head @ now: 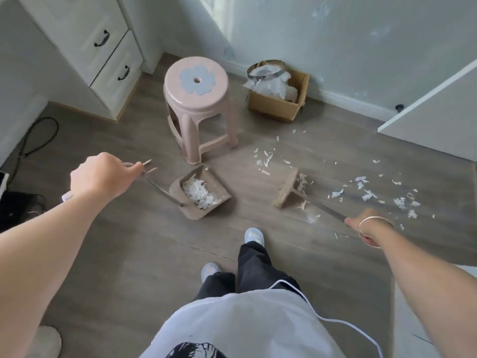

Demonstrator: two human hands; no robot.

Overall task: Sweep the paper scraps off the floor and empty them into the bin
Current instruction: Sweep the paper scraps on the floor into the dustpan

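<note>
Left grip (pixel 99 177) clenched round top of dustpan handle, arm stretched forward. Dustpan (pixel 196 214) on floor to its right, holding scrap pile (pixel 200 193). Broom (pixel 286 189) head on floor further right. Loose scraps (pixel 366 192) scattered beyond it. Right grip (pixel 361 226) clasps broom handle, arm extended. Bin (pixel 277 104) far, against wall.

Stool (pixel 206 104) pink w/ grey-blue flower on seat. Dustpan (pixel 196 213) & broom (pixel 291 189) taupe, bristles (pixel 283 189) paler. Scraps (pixel 367 195) white. Floor (pixel 129 254) grey-brown wood grain. Box (pixel 273 105) brown, bag (pixel 273 86) in it white. Drawers (pixel 85 29) white, handles (pixel 102 38) black. Trousers (pixel 255 267) black; shoes (pixel 254 236) pale blue-white. Shirt (pixel 245 326) white w/ black print. Bangle (pixel 374 220) silver. Cable (pixel 38 135) black. Wall (pixel 361 47) pale w/ faint blue blotches.
</note>
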